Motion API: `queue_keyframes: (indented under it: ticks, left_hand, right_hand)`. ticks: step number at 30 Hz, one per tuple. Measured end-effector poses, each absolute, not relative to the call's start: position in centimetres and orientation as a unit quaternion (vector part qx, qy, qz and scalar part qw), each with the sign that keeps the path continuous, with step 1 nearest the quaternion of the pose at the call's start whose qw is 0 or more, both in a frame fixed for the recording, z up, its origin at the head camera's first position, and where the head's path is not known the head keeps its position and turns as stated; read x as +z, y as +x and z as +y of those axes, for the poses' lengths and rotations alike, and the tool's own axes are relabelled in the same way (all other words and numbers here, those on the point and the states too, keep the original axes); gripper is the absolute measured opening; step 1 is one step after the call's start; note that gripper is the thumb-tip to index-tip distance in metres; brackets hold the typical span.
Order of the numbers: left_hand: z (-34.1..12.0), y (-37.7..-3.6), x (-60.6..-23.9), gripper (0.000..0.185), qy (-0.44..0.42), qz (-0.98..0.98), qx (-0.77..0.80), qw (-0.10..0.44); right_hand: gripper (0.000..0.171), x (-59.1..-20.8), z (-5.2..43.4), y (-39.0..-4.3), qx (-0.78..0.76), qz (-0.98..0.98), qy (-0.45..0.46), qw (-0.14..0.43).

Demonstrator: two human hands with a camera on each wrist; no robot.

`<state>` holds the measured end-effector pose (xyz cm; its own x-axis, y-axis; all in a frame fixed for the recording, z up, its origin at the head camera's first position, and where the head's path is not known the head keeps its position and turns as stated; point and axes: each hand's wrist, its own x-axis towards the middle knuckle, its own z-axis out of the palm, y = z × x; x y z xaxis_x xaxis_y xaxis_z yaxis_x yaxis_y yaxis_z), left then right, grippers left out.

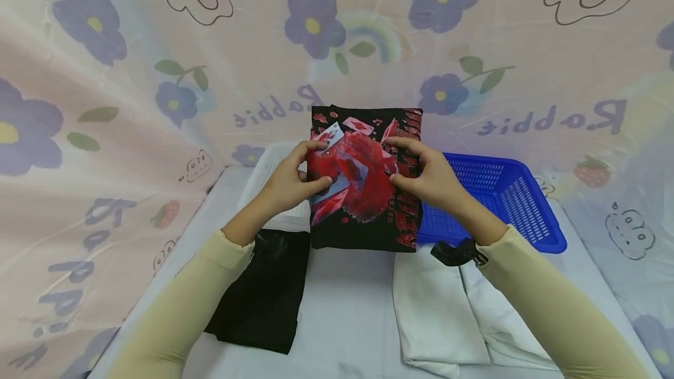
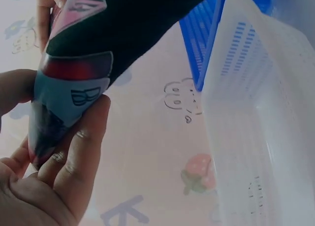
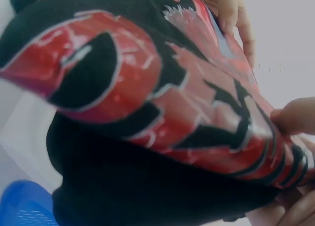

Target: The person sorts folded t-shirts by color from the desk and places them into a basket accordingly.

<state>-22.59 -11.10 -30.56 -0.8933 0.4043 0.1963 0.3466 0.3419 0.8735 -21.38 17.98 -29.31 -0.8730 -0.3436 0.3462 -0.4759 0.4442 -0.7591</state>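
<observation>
So, a folded black garment (image 1: 363, 186) with a glossy red print is being held up over the white table (image 1: 347, 309), print side toward the head camera. With that garment taken as the clock's centre, its 9 o'clock edge is pinched by the left hand (image 1: 288, 180), partly closed, thumb on one face and fingers on the other. The 3 o'clock edge is gripped much the same way by the right hand (image 1: 433, 174), thumb on the print, fingers underneath. A white basket (image 1: 289, 220) is partly hidden at about 8–9 o'clock, and a blue basket (image 1: 537, 215) can be seen near 3. Black cloth (image 1: 263, 297) is laid out around 7–8 o'clock, white cloth (image 1: 437, 314) around 5.
</observation>
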Motion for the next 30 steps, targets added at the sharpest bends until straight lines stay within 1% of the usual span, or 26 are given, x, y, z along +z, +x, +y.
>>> queue_keyframes:
  ticks: [7, 12, 17, 20, 24, 27, 30]
  left_hand:
    - [-11.2, -25.4, -30.9, 0.061, 0.216, 0.826, 0.521, 0.013]
    - [-12.1, -28.1, -31.9, 0.060, 0.212, 0.823, 0.526, 0.009]
    - [-13.4, -30.8, -33.0, 0.059, 0.192, 0.830, 0.524, 0.005]
    - [-13.9, -32.1, -33.6, 0.059, 0.176, 0.832, 0.526, 0.018]
    - [-14.2, -33.7, -34.8, 0.060, 0.154, 0.832, 0.531, 0.048]
    - [-14.2, -34.6, -35.9, 0.060, 0.143, 0.838, 0.523, 0.065]
    - [-14.2, -35.0, -37.3, 0.059, 0.131, 0.843, 0.515, 0.086]
  right_hand:
    - [0.060, -29.0, 17.3, -24.7, 0.462, -0.856, 0.226, 0.057]
    - [0.060, -30.0, 16.3, -27.6, 0.455, -0.862, 0.213, 0.068]
    - [0.059, -31.0, 14.6, -30.5, 0.439, -0.871, 0.210, 0.067]
    - [0.059, -31.7, 13.8, -32.2, 0.438, -0.871, 0.215, 0.057]
    - [0.060, -33.1, 13.4, -33.8, 0.437, -0.875, 0.206, 0.041]
    - [0.061, -34.5, 13.3, -34.3, 0.441, -0.877, 0.186, 0.026]
    - [0.062, -36.0, 13.1, -34.2, 0.459, -0.874, 0.162, -0.003]
